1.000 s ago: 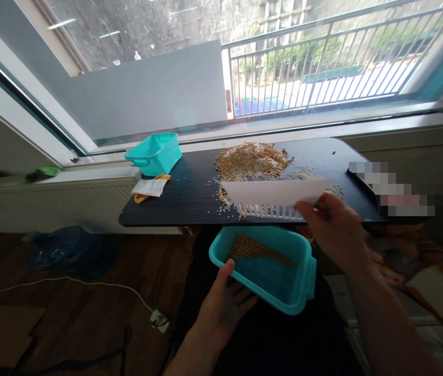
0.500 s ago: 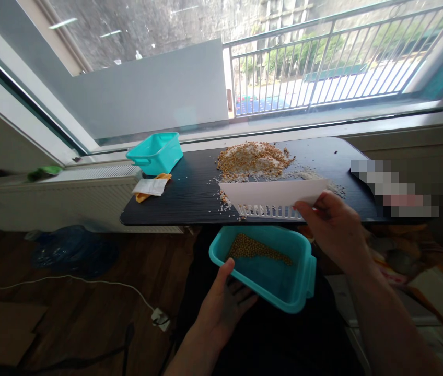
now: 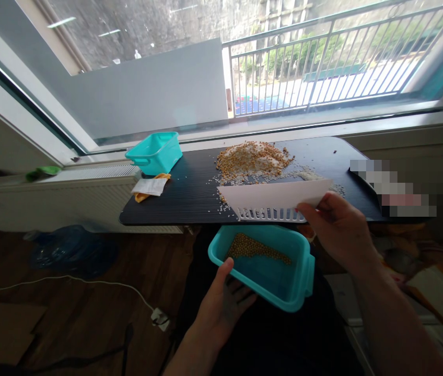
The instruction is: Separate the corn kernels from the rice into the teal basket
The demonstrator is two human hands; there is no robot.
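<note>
1. While my right grip (image 3: 339, 224) pinches the right end of a white slotted card (image 3: 272, 197), thumb in front, the slots point down at the near edge of the dark counter (image 3: 194, 188), probably to let small pieces pass between the teeth.

2. My left grip (image 3: 225, 303) grasps the lower teal bin (image 3: 272, 279), thumb over the near rim and fingers spread against its outside, seemingly to steady it above my lap.

3. Just below the counter's near edge, that bin sits open side up, apparently placed to catch what comes over; round tan beans (image 3: 251, 246) lie along its far side.

4. Beyond the card, toward the far edge, a heap of beans and white grains (image 3: 251, 162) rises, perhaps kept back to leave the near strip workable.

5. By the far left corner stands a second teal bin (image 3: 162, 156), likely out of my way, a white-and-orange cloth or packet (image 3: 150, 187) just in front.
</note>
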